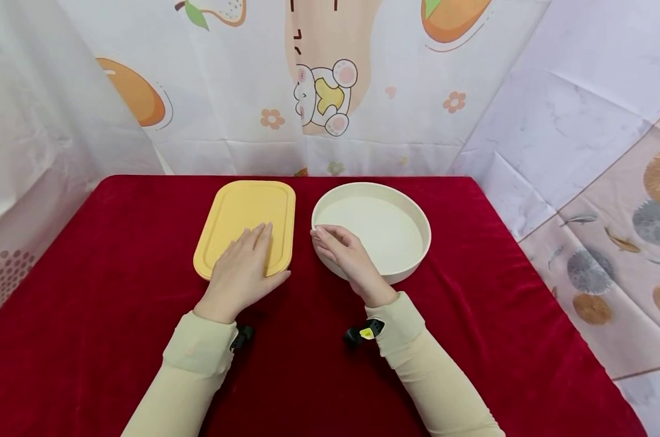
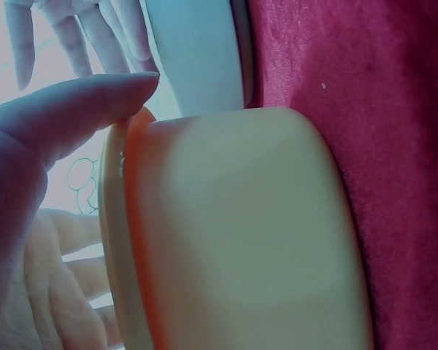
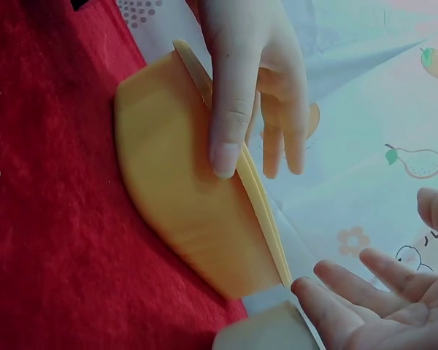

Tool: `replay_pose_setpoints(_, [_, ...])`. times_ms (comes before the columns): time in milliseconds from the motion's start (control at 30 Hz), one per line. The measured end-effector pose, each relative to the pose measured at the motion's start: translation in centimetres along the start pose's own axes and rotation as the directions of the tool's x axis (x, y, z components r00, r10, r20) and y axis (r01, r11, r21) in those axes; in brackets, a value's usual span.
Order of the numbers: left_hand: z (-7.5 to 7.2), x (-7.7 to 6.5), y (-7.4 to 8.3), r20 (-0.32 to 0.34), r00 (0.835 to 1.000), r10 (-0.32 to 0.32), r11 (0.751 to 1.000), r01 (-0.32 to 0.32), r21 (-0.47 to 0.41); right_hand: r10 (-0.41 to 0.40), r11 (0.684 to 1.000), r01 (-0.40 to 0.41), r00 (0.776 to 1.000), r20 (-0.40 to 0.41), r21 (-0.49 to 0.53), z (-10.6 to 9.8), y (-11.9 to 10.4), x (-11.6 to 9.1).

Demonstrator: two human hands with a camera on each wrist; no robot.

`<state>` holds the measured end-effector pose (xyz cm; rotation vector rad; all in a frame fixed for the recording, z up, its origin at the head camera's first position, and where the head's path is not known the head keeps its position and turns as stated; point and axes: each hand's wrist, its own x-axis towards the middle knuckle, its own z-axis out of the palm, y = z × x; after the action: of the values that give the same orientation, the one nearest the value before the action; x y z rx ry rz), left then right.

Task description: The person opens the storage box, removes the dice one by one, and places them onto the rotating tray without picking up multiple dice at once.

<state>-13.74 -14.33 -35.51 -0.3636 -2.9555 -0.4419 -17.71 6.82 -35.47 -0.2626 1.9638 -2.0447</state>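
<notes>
A yellow rounded-rectangular box with a lid stands on the left of the table. My left hand is spread flat over the near part of that lid, fingers straight and pointing away from me. Its thumb reaches along the lid's edge, at the corner of the box wall. To the right stands a round cream pan with a low wall; nothing lies in it. Over the pan's left rim hovers my right hand, fingers loosely bent and holding nothing. In the right wrist view its fingers are partly extended.
Dark red velvet cloth covers the table. Behind it hangs a white curtain printed with fruit and a cartoon animal, and another patterned curtain closes off the right side. A small black wrist camera sits under the right cuff.
</notes>
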Motion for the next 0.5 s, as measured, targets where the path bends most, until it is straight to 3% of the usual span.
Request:
replay_pose_setpoints(300, [-0.6, -0.2, 0.6, 0.010, 1.000, 0.016, 0.996, -0.017, 0.085, 0.076, 0.996, -0.078, 0.996, 0.038, 0.050, 1.0, 0.2, 0.8])
replay_pose_setpoints(500, [-0.5, -0.3, 1.1, -0.024, 0.998, 0.054, 0.993, -0.051, 0.105, 0.078, 0.997, -0.077, 0.996, 0.051, -0.017, 1.9, 1.3, 0.6])
